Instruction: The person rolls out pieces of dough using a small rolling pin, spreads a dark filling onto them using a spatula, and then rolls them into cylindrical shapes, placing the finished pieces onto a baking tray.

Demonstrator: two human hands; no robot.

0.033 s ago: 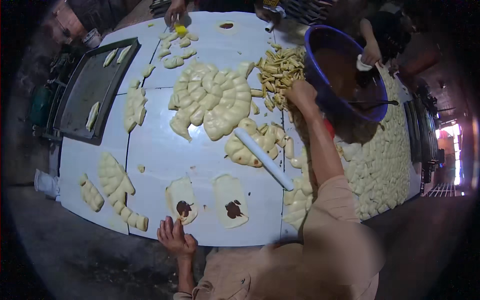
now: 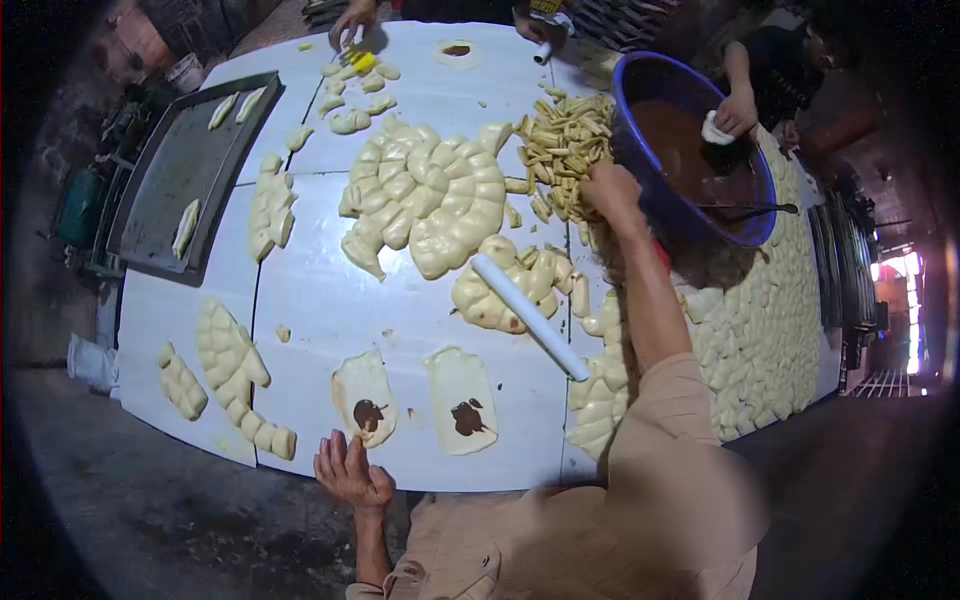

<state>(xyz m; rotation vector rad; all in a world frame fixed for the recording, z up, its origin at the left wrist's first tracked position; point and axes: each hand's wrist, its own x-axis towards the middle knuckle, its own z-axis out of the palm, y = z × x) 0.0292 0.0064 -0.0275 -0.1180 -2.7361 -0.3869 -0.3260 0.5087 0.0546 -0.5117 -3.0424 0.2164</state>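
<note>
My left hand [image 2: 355, 470] rests open at the table's front edge, fingertips by a flattened dough sheet [image 2: 350, 390] with a dark brown dollop. A second sheet [image 2: 455, 380] with dark filling lies to its right. My right hand [image 2: 608, 190] reaches into a pile of small yellowish sliced pieces [image 2: 555, 140] beside a blue tub [image 2: 640, 120] of brown liquid. Its fingers look curled, the tips hidden. A pale rolling pin [image 2: 530, 316] lies left of my right forearm, across a lumpy dough group [image 2: 480, 295].
Dough pieces [image 2: 420, 200] cover the middle and right [image 2: 750, 340] of the white table [image 2: 310, 320]. A metal tray [image 2: 160, 180] holds pastries at left. Co-workers' hands appear at the far side [image 2: 355, 20] and over the tub [image 2: 738, 108], one holding a white cloth-like thing.
My right hand has shifted slightly rightward in the pile. The co-worker's hand with the white thing has moved a little left over the tub. My left hand looks unmoved.
</note>
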